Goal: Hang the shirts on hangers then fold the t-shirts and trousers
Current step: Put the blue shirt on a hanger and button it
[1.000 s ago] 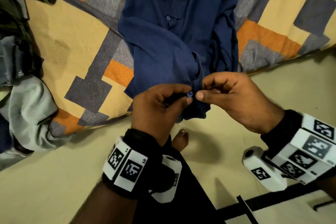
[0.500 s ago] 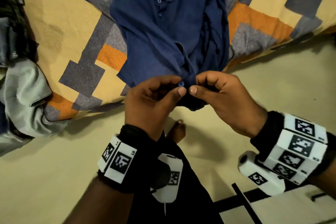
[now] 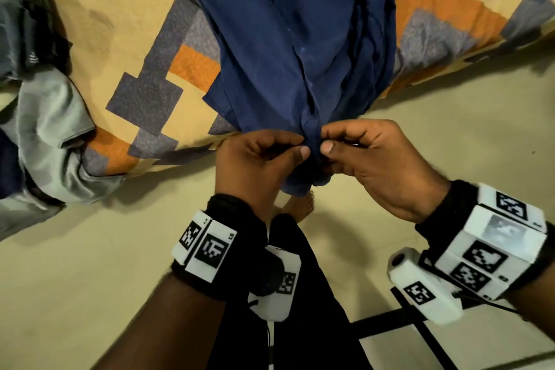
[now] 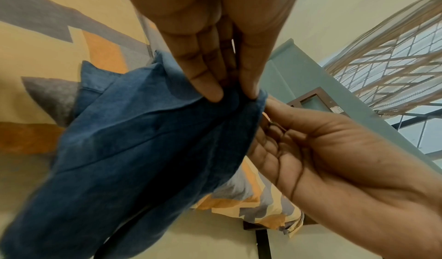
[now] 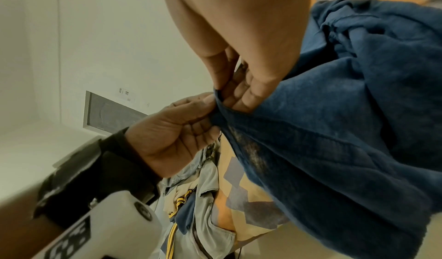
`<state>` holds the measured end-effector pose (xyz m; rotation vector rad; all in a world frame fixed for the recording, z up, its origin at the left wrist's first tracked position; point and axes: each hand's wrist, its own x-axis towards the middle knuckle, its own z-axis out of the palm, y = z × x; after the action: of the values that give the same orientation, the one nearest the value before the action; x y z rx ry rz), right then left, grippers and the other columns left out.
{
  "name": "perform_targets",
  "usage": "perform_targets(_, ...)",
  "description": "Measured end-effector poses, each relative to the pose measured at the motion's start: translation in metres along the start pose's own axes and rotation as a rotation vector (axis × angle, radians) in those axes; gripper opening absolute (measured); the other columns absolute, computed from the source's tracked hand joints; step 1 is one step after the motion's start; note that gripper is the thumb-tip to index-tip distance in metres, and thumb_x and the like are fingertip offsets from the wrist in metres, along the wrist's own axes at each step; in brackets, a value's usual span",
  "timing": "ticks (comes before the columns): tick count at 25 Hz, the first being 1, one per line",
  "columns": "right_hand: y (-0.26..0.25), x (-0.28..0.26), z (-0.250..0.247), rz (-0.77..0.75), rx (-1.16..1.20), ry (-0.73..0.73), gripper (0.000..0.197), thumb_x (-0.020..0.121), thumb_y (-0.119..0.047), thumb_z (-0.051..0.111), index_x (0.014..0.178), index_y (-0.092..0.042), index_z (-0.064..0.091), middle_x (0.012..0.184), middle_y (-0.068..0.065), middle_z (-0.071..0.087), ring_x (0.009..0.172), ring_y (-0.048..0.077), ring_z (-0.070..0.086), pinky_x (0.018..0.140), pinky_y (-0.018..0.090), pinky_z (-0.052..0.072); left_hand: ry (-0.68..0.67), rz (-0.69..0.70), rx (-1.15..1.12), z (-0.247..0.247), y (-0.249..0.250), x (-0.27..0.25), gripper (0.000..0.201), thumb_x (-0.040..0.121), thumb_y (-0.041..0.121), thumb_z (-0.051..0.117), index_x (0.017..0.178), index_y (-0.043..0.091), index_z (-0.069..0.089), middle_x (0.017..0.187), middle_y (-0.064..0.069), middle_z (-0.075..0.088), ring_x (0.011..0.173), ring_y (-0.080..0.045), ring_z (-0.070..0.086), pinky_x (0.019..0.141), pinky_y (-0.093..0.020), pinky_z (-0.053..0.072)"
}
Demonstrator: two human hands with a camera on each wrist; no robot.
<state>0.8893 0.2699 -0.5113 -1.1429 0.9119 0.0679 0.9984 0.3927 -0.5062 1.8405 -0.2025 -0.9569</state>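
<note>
Button now hidden, hands (image 3: 313, 156) pinching shirt (image 3: 294, 48)

The right hand (image 5: 241, 68) pinches the edge of the navy shirt (image 5: 334, 140) from above, fingers curled behind the cloth. The left hand (image 5: 177, 130) pinches the same edge just beside it. Grey clothes (image 5: 205, 206) lie on the patterned bedsheet (image 5: 241, 202) below.

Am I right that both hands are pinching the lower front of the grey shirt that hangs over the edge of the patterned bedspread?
Not quite: the shirt is dark blue, as the head view shows. Left hand and right hand do pinch its lower front over the patterned bedspread edge.
</note>
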Motion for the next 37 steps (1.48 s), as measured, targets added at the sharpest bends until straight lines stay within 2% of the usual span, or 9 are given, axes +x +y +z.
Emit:
perform_targets(5, 0.008, 0.001, 0.014, -0.01, -0.055, 0.084, 0.018, 0.081, 0.002, 0.069, 0.081, -0.016, 0.072, 0.068, -0.004, 0.069, 0.061, 0.008, 0.066, 0.058, 0.017, 0.051, -0.062, -0.069, 0.075, -0.007, -0.008, 0.003, 0.022, 0.076, 0.001, 0.074, 0.072, 0.023, 0.072, 0.069, 0.005, 0.072, 0.066, -0.014, 0.07, 0.07, -0.029, 0.058)
perform_targets(9, 0.017, 0.004, 0.023, -0.042, -0.121, 0.129, 0.012, 0.081, -0.002, 0.072, 0.082, -0.014, 0.074, 0.073, 0.001, 0.073, 0.07, 0.015, 0.071, 0.065, 0.025, 0.058, -0.108, -0.168, -0.017, -0.009, -0.011, 0.004, 0.013, 0.082, 0.009, 0.071, 0.074, 0.019, 0.075, 0.071, -0.007, 0.073, 0.072, -0.025, 0.071, 0.073, -0.04, 0.059)
perform_targets(12, 0.021, 0.004, 0.028, -0.02, -0.09, 0.162, 0.011, 0.081, -0.002, 0.072, 0.081, -0.013, 0.072, 0.075, 0.006, 0.072, 0.072, 0.022, 0.072, 0.065, 0.032, 0.059, -0.081, -0.202, -0.017, -0.005, -0.013, 0.005, 0.018, 0.084, 0.008, 0.068, 0.072, 0.02, 0.073, 0.069, -0.005, 0.073, 0.07, -0.022, 0.071, 0.071, -0.036, 0.058)
perform_targets(18, 0.022, 0.013, 0.03, 0.036, -0.103, 0.15, 0.004, 0.084, -0.005, 0.07, 0.08, -0.005, 0.069, 0.069, 0.008, 0.07, 0.064, 0.018, 0.068, 0.06, 0.024, 0.053, -0.011, -0.177, 0.084, -0.004, -0.025, 0.012, 0.02, 0.087, 0.011, 0.065, 0.073, 0.025, 0.069, 0.07, -0.002, 0.071, 0.066, -0.018, 0.068, 0.069, -0.033, 0.057)
perform_targets(21, 0.019, 0.017, 0.031, 0.107, -0.081, 0.084, 0.012, 0.088, -0.009, 0.065, 0.077, -0.013, 0.067, 0.07, 0.004, 0.066, 0.066, 0.013, 0.062, 0.064, 0.026, 0.05, -0.021, -0.106, 0.175, -0.007, -0.03, 0.02, 0.014, 0.087, 0.016, 0.065, 0.076, 0.025, 0.068, 0.071, 0.001, 0.069, 0.067, -0.014, 0.064, 0.072, -0.03, 0.054)
perform_targets(26, 0.015, 0.021, 0.02, 0.105, 0.01, 0.018, 0.02, 0.097, -0.013, 0.05, 0.079, -0.022, 0.051, 0.068, -0.001, 0.053, 0.072, 0.019, 0.051, 0.075, 0.043, 0.047, -0.301, -0.093, 0.217, -0.016, -0.042, 0.022, 0.03, 0.082, 0.049, 0.06, 0.08, 0.02, 0.065, 0.072, 0.007, 0.064, 0.068, -0.007, 0.06, 0.067, -0.023, 0.047)
perform_targets(30, 0.023, 0.023, 0.014, 0.067, -0.151, -0.043, 0.015, 0.1, -0.013, 0.046, 0.087, -0.02, 0.049, 0.064, -0.006, 0.048, 0.058, 0.008, 0.042, 0.057, 0.025, 0.037, -0.321, -0.035, 0.43, -0.033, -0.046, 0.025, 0.016, 0.081, 0.021, 0.074, 0.072, 0.013, 0.063, 0.067, 0.006, 0.061, 0.066, -0.008, 0.056, 0.056, -0.013, 0.038)
perform_targets(33, 0.022, 0.02, -0.002, 0.099, -0.138, -0.145, 0.01, 0.095, -0.014, 0.055, 0.085, -0.015, 0.054, 0.062, -0.007, 0.052, 0.054, 0.005, 0.045, 0.052, 0.016, 0.036, -0.426, -0.013, 0.612, -0.055, -0.043, 0.029, 0.019, 0.08, 0.028, 0.075, 0.075, 0.016, 0.062, 0.075, 0.001, 0.065, 0.069, -0.013, 0.058, 0.065, -0.02, 0.041)
perform_targets(37, 0.018, 0.016, -0.043, 0.214, -0.528, -0.375, 0.013, 0.077, -0.007, 0.076, 0.08, -0.011, 0.064, 0.064, 0.003, 0.058, 0.06, 0.013, 0.051, 0.06, 0.027, 0.041, -0.621, -0.09, 0.867, -0.088, -0.042, 0.03, 0.032, 0.078, 0.019, 0.075, 0.069, 0.033, 0.047, 0.07, 0.012, 0.056, 0.068, -0.017, 0.055, 0.063, -0.025, 0.039)
